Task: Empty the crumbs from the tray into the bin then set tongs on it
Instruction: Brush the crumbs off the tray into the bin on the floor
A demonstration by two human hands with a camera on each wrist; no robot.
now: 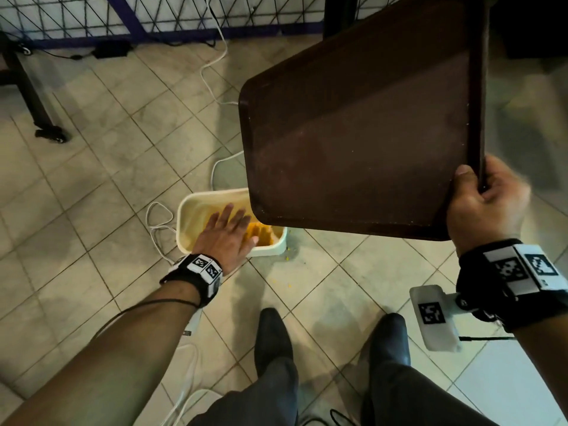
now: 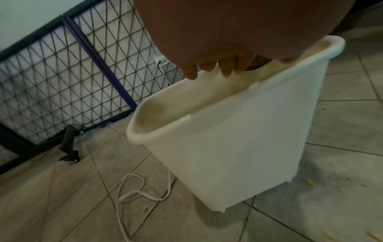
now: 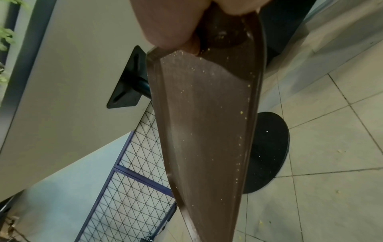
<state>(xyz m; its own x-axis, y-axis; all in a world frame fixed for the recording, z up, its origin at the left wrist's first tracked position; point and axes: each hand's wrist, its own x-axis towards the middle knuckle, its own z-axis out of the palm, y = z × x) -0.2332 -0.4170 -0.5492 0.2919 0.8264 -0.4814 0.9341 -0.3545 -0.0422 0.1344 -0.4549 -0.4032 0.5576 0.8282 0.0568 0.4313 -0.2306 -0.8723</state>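
Note:
My right hand (image 1: 482, 201) grips the near right corner of a dark brown tray (image 1: 362, 130), thumb on its inner face and fingers behind the rim. The tray is tilted steeply, its low corner over a white bin (image 1: 196, 210) on the floor. Yellow crumbs (image 1: 261, 236) lie in the bin. A few specks still stick to the tray (image 3: 207, 122) in the right wrist view. My left hand (image 1: 229, 232) hovers flat over the bin's mouth, fingers straight, holding nothing. The left wrist view shows those fingertips (image 2: 207, 68) just above the bin (image 2: 238, 139). No tongs are in view.
Tiled floor with scattered yellow crumbs (image 1: 289, 256) beside the bin. White cables (image 1: 159, 222) loop left of and behind the bin. A wire-mesh panel (image 1: 123, 13) runs along the back. A black caster leg (image 1: 50, 135) stands far left. A round black table base (image 3: 267, 152) sits nearby. My shoes (image 1: 273, 342) are below.

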